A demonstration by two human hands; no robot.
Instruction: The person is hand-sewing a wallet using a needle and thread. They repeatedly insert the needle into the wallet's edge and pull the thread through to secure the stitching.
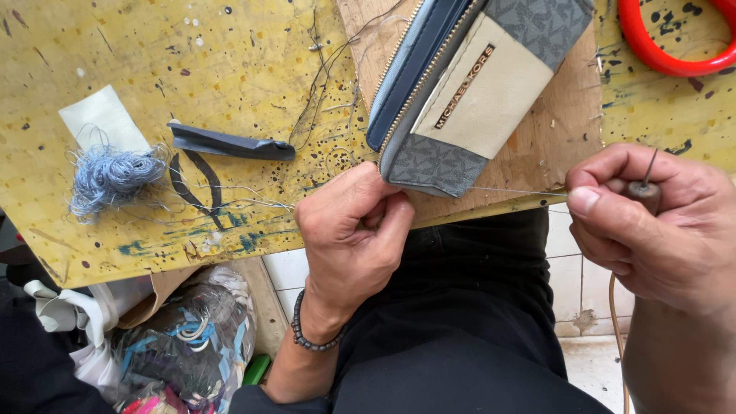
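A zip-around wallet [468, 84] in grey patterned and cream material, with a navy edge, lies on a brown board [563, 115] on the yellow worktable [153, 54]. My left hand [353, 230] pinches the wallet's near corner at the table's edge. My right hand [652, 222] is closed around a wooden-handled awl [646, 192], whose thin metal point sticks up. A taut thread [510, 191] runs from the wallet corner to my right thumb and finger.
A bundle of light blue thread [111, 176] on a white card, a dark strip of material [230, 143] and loose threads lie at the left. A red ring-shaped object [667, 46] sits top right. Bags of scraps [180, 345] stand below the table.
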